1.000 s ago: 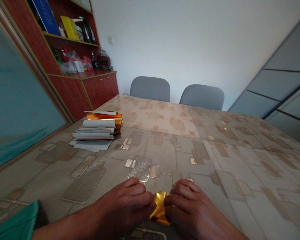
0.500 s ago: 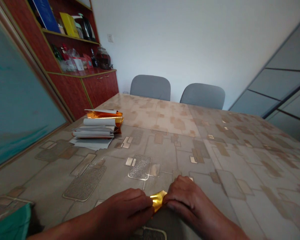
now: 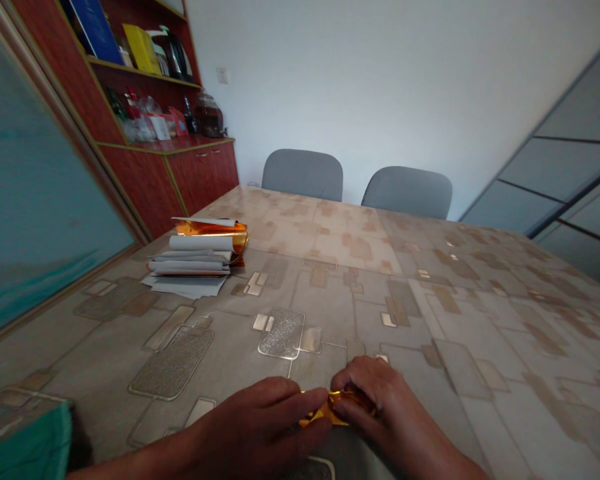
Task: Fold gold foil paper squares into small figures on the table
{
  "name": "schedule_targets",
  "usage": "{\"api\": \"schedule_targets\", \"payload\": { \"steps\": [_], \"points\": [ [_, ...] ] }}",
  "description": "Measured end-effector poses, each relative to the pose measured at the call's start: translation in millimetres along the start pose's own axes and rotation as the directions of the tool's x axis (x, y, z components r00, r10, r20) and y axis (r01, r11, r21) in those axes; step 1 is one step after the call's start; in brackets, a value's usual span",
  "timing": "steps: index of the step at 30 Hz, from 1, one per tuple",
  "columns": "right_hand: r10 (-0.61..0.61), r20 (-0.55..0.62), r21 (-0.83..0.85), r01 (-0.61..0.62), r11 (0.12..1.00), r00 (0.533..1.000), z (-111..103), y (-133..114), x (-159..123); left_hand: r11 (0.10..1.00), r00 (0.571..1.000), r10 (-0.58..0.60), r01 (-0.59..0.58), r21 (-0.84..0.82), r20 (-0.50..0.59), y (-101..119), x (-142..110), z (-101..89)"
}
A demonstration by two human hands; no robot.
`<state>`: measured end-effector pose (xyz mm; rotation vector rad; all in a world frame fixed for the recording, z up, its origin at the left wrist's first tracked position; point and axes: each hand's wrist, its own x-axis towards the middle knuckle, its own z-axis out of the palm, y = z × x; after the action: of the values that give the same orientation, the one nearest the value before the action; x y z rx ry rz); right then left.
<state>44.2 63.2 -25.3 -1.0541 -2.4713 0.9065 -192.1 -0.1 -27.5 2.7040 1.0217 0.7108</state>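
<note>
A small piece of shiny gold foil paper (image 3: 336, 415) sits between my two hands at the table's near edge, creased and mostly covered by fingers. My left hand (image 3: 267, 423) grips its left side, with the index finger stretched across the top. On the right side, the thumb and curled fingers of my right hand (image 3: 380, 400) pinch the foil. Some of the fingertips are hidden behind the paper and knuckles. Further off to the left lies a stack of folded gold foil paper with pale backs (image 3: 195, 257), touched by neither hand.
A patterned cloth covers the table (image 3: 330, 307). Two grey chairs (image 3: 303, 175) stand at its far side, before a white wall. A red-brown cabinet (image 3: 180, 177) with bottles and boxes is at the back left. Green fabric (image 3: 27, 443) shows at the lower left.
My left fingers have moved right over the foil, nearly meeting my right hand. The foil now shows as a lower, wider strip reaching under my right thumb.
</note>
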Motion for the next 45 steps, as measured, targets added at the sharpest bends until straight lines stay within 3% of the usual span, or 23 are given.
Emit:
{"api": "schedule_targets", "payload": {
  "steps": [4,10,14,22,27,33,40,45],
  "points": [
    [-0.035,0.004,-0.060,0.035,0.998,0.999,0.0,1.1,-0.6,0.984,0.990,0.123,-0.131,0.123,0.070,0.6,0.8,-6.4],
    [-0.034,0.012,-0.112,0.035,0.993,0.999,1.6,4.3,1.5,0.980,0.982,0.100,-0.124,0.152,0.160,2.3,1.7,-13.9],
    [-0.029,0.007,-0.146,0.030,0.989,1.000,3.0,4.1,2.0,0.987,0.983,0.094,-0.114,0.117,0.159,3.0,3.3,-15.1],
    [-0.123,-0.052,-0.243,0.107,0.964,0.991,6.7,7.5,1.6,0.982,0.975,0.082,-0.114,0.149,0.206,4.7,3.7,-20.2],
    [-0.227,-0.118,-0.344,0.175,0.922,0.967,11.7,8.9,0.2,0.984,0.984,0.089,-0.111,0.137,0.151,1.5,2.9,-15.9],
    [-0.278,-0.161,-0.345,0.210,0.915,0.947,14.5,6.3,-11.8,0.989,0.979,0.075,-0.098,0.113,0.190,0.0,1.9,-11.3],
    [-0.363,-0.096,-0.493,0.272,0.826,0.927,12.7,8.9,-32.5,0.974,0.978,0.063,-0.104,0.203,0.199,12.4,9.6,-14.0],
    [-0.371,-0.108,-0.538,0.260,0.802,0.922,19.4,10.6,-35.0,0.962,0.965,0.031,-0.099,0.253,0.261,15.3,11.3,-0.8]
  ]
}}
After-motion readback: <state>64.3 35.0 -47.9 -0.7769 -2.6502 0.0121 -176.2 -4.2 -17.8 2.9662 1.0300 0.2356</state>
